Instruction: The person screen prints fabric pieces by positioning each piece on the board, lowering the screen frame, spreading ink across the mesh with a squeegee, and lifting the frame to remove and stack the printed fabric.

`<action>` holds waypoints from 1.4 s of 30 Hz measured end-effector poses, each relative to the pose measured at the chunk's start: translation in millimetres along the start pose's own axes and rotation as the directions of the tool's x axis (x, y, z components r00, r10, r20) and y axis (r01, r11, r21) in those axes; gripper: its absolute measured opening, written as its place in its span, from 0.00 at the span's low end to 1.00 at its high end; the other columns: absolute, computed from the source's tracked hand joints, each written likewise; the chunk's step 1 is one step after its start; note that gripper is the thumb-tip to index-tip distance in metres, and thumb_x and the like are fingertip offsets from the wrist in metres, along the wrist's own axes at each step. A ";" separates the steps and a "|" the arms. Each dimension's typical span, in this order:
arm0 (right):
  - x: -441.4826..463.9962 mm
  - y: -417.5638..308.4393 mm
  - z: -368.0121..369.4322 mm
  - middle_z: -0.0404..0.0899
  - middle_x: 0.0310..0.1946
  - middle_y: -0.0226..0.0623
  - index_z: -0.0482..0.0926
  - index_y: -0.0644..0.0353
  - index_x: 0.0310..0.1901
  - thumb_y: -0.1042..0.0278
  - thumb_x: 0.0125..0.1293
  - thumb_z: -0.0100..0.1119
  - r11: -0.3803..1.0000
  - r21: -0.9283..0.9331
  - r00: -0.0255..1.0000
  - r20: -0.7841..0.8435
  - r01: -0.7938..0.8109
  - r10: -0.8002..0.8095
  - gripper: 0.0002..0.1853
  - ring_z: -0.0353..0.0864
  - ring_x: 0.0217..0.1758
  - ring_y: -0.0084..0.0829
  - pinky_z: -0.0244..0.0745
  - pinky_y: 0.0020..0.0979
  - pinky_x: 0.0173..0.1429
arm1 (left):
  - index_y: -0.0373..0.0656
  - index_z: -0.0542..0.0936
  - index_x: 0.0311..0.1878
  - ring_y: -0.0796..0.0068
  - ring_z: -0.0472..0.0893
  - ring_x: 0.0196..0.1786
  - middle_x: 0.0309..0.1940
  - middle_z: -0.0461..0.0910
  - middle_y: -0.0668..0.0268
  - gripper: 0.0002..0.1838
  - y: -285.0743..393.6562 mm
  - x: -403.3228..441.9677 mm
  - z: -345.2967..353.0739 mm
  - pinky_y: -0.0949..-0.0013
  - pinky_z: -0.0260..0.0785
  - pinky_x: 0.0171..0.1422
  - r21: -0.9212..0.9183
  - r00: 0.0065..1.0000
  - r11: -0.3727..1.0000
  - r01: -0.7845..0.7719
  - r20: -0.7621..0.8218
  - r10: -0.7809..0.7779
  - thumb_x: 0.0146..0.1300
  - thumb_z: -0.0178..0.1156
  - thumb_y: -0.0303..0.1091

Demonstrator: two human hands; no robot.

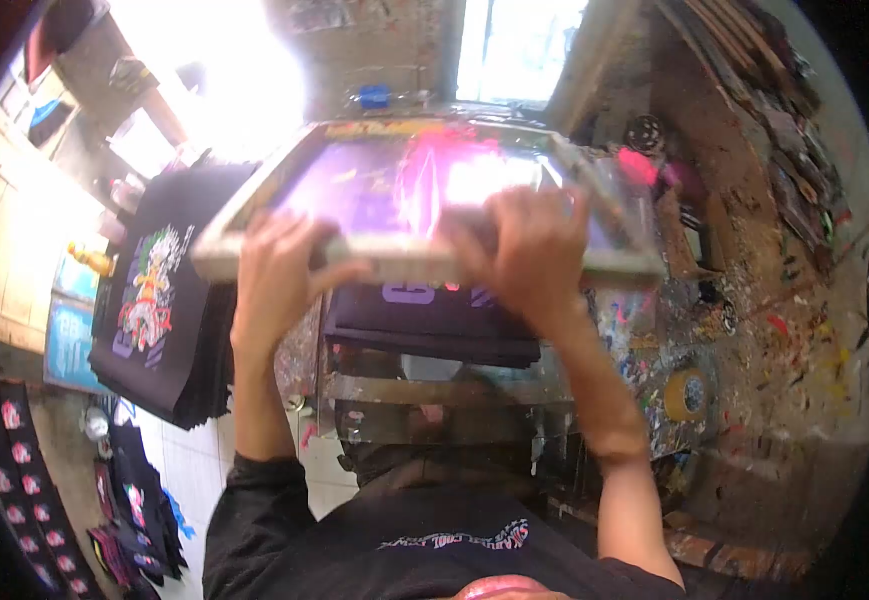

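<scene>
A wooden-edged screen printing frame (414,262) spans the space in front of me, slightly blurred, with pink ink (434,165) on its purple mesh. My left hand (289,255) is closed over the near bar toward its left end, thumb pointing inward. Farther right, my right hand (529,245) grips the same bar, its fingers over the top and partly smeared by motion. Below the bar lies a stack of black fabric pieces (434,345) with a purple print (407,293); the frame hides its far part.
At left stands a thick pile of black printed fabric (179,300). A tape roll (684,394) lies on the paint-spattered surface at right. Near the back wall is a blue-capped clear bottle (374,97). More printed pieces (29,490) hang at lower left.
</scene>
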State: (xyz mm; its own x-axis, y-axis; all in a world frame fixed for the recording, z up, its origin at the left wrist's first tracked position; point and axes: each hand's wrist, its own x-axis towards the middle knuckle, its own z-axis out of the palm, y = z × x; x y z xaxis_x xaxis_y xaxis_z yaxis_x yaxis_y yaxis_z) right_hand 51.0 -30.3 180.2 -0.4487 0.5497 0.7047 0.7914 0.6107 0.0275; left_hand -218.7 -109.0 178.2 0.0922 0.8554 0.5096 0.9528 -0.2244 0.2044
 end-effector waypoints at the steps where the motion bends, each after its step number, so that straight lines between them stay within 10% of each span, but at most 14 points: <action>1: 33.7 8.5 -4.7 0.83 0.34 0.40 0.81 0.55 0.36 0.33 0.64 0.65 1.000 0.003 1.000 0.008 -0.014 0.014 0.27 0.84 0.40 0.43 0.73 0.48 0.57 | 0.39 0.86 0.40 0.63 0.85 0.42 0.36 0.87 0.61 0.24 9.1 21.6 -15.0 0.58 0.76 0.49 0.081 0.963 0.986 -0.149 -0.215 0.163 0.58 0.76 0.53; 3: 92.2 24.3 -9.7 0.84 0.28 0.47 0.83 0.59 0.33 0.27 0.66 0.60 0.997 -0.075 0.998 -0.039 0.036 -0.039 0.34 0.87 0.32 0.47 0.80 0.49 0.44 | 0.39 0.85 0.42 0.57 0.85 0.48 0.41 0.87 0.60 0.15 14.1 35.2 10.2 0.54 0.76 0.55 0.129 0.710 0.981 -0.145 -0.677 0.194 0.63 0.74 0.42; 6: 160.7 52.6 -17.4 0.85 0.27 0.50 0.85 0.60 0.33 0.26 0.66 0.59 0.999 0.006 0.999 -0.016 0.034 -0.034 0.35 0.90 0.35 0.51 0.83 0.52 0.41 | 0.40 0.82 0.56 0.53 0.80 0.62 0.55 0.83 0.56 0.21 26.4 -10.4 64.9 0.52 0.72 0.68 -0.088 0.933 0.929 -0.358 -0.059 0.354 0.58 0.70 0.33; 9: 219.5 91.1 3.2 0.82 0.34 0.46 0.83 0.41 0.56 0.48 0.73 0.58 0.980 -0.165 0.989 0.119 0.111 -0.092 0.16 0.86 0.40 0.50 0.79 0.51 0.44 | 0.45 0.76 0.69 0.55 0.72 0.74 0.68 0.75 0.54 0.28 20.0 -76.6 143.5 0.46 0.59 0.81 -0.134 0.848 0.969 -0.207 0.470 0.246 0.64 0.62 0.34; 13: 265.1 110.8 4.7 0.83 0.40 0.50 0.73 0.27 0.70 0.59 0.77 0.49 0.913 -0.166 0.920 0.198 0.373 -0.339 0.23 0.87 0.43 0.53 0.81 0.53 0.47 | 0.50 0.79 0.61 0.63 0.72 0.71 0.62 0.76 0.64 0.21 28.5 -107.4 142.4 0.40 0.53 0.80 0.197 0.935 0.947 -0.252 0.303 0.186 0.65 0.61 0.35; 16: 294.6 122.7 5.0 0.86 0.44 0.58 0.82 0.45 0.57 0.33 0.76 0.43 0.981 -0.102 0.959 0.250 0.166 -0.137 0.28 0.88 0.46 0.56 0.80 0.53 0.53 | 0.57 0.83 0.48 0.74 0.79 0.49 0.42 0.81 0.74 0.11 15.0 -124.2 118.3 0.53 0.60 0.59 0.380 0.982 0.921 0.083 -0.190 -0.010 0.62 0.63 0.33; 19: 307.9 115.2 2.4 0.81 0.29 0.57 0.85 0.75 0.39 0.22 0.67 0.52 0.991 0.117 0.968 0.249 -0.063 0.032 0.47 0.78 0.33 0.42 0.73 0.49 0.51 | 0.47 0.81 0.59 0.64 0.84 0.35 0.32 0.86 0.65 0.15 -27.2 -152.1 75.1 0.54 0.68 0.58 -0.207 0.815 0.852 0.481 -0.253 -0.522 0.71 0.58 0.32; 21: 318.6 120.7 7.8 0.81 0.28 0.58 0.86 0.75 0.38 0.22 0.67 0.52 0.991 0.120 0.964 0.264 -0.065 0.032 0.47 0.79 0.34 0.43 0.73 0.49 0.51 | 0.47 0.70 0.73 0.64 0.85 0.37 0.34 0.86 0.61 0.24 -35.9 -169.7 64.2 0.55 0.68 0.63 -0.680 0.598 0.469 0.564 -0.056 -0.799 0.77 0.54 0.36; 24: 334.2 174.1 48.1 0.84 0.35 0.59 0.86 0.74 0.37 0.22 0.68 0.52 0.985 0.163 0.990 0.140 -0.052 0.029 0.47 0.80 0.38 0.45 0.72 0.50 0.51 | 0.42 0.43 0.86 0.53 0.51 0.86 0.86 0.43 0.46 0.45 -27.0 -164.7 77.1 0.57 0.50 0.85 -0.600 0.720 0.609 0.518 -0.078 -0.689 0.74 0.57 0.32; 30: 333.6 192.0 66.9 0.74 0.31 0.42 0.78 0.71 0.32 0.26 0.70 0.57 0.975 0.219 0.988 0.143 0.028 -0.061 0.42 0.70 0.38 0.34 0.69 0.39 0.49 | 0.43 0.50 0.85 0.57 0.50 0.87 0.85 0.51 0.50 0.48 -85.4 -122.2 19.5 0.61 0.41 0.89 -0.686 0.700 0.642 0.343 -0.268 -0.662 0.59 0.49 0.15; 33: 383.4 268.1 96.4 0.78 0.63 0.58 0.71 0.54 0.75 0.57 0.76 0.59 0.986 -0.052 0.903 0.413 0.157 -0.122 0.29 0.78 0.66 0.53 0.73 0.46 0.70 | 0.44 0.59 0.83 0.60 0.57 0.84 0.82 0.60 0.54 0.46 -131.3 -141.2 -54.6 0.64 0.47 0.86 -0.729 0.511 0.587 0.352 -0.376 -0.773 0.56 0.52 0.16; 37: 355.9 198.7 51.9 0.80 0.58 0.60 0.74 0.67 0.69 0.45 0.74 0.55 0.999 0.034 0.946 0.325 -0.017 0.005 0.34 0.79 0.62 0.51 0.71 0.46 0.68 | 0.46 0.57 0.83 0.61 0.55 0.85 0.83 0.57 0.54 0.42 -189.5 -239.6 -110.4 0.62 0.50 0.85 -0.717 0.289 0.646 0.262 -0.580 -0.761 0.64 0.52 0.17; 40: 334.6 139.9 15.9 0.81 0.58 0.65 0.77 0.75 0.65 0.33 0.72 0.52 0.982 0.088 0.914 0.387 -0.164 0.118 0.43 0.79 0.64 0.56 0.70 0.48 0.70 | 0.48 0.52 0.85 0.50 0.52 0.85 0.83 0.52 0.46 0.44 -198.4 -308.5 -122.2 0.55 0.50 0.85 -0.673 0.331 0.613 0.413 -0.517 -0.790 0.67 0.54 0.20; 42: 331.1 120.8 8.0 0.81 0.58 0.68 0.79 0.80 0.61 0.25 0.71 0.50 0.975 0.099 0.892 0.431 -0.201 0.140 0.50 0.79 0.65 0.60 0.69 0.49 0.71 | 0.47 0.49 0.86 0.38 0.51 0.84 0.83 0.50 0.39 0.46 -188.3 -323.1 -101.9 0.47 0.48 0.85 0.026 0.329 0.411 0.911 -0.647 -0.688 0.67 0.59 0.25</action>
State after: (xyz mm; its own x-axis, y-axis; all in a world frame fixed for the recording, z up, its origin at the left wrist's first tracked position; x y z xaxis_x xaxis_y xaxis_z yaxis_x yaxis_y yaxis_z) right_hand -5.3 230.0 411.2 -0.4680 0.8210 0.3269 0.8202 0.5413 -0.1853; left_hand -457.4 -390.6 60.2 -0.8121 0.1335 0.5680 0.4833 0.6992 0.5268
